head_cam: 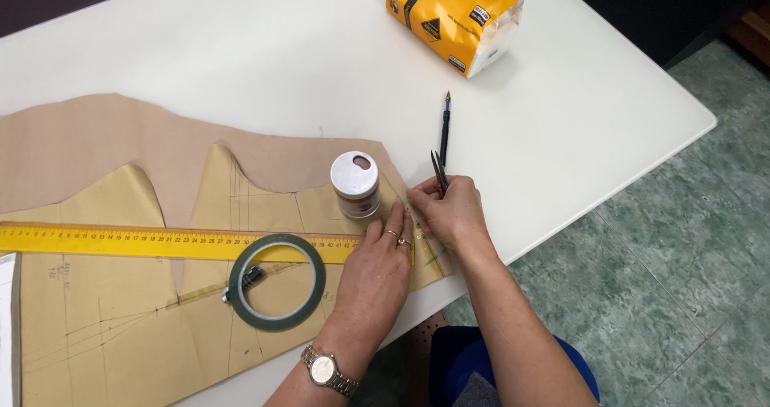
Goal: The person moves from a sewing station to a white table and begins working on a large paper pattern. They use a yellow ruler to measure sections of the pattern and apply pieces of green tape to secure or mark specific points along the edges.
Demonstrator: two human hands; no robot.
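My left hand (375,267), with rings and a wristwatch, lies flat on a tan paper pattern (120,311), fingertips pressing near its right edge beside a long yellow ruler (160,241). My right hand (449,210) holds a dark red pen (438,171) and rests on the pattern's right edge, fingers touching the paper next to my left fingertips. A small white-capped jar (355,184) stands just above my left hand.
A roll of green tape (277,282) lies on the pattern left of my left hand. A black pen (444,130) lies on the white table (561,118). A yellow tissue pack (451,16) sits at the far edge. Beige fabric (96,138) underlies the pattern.
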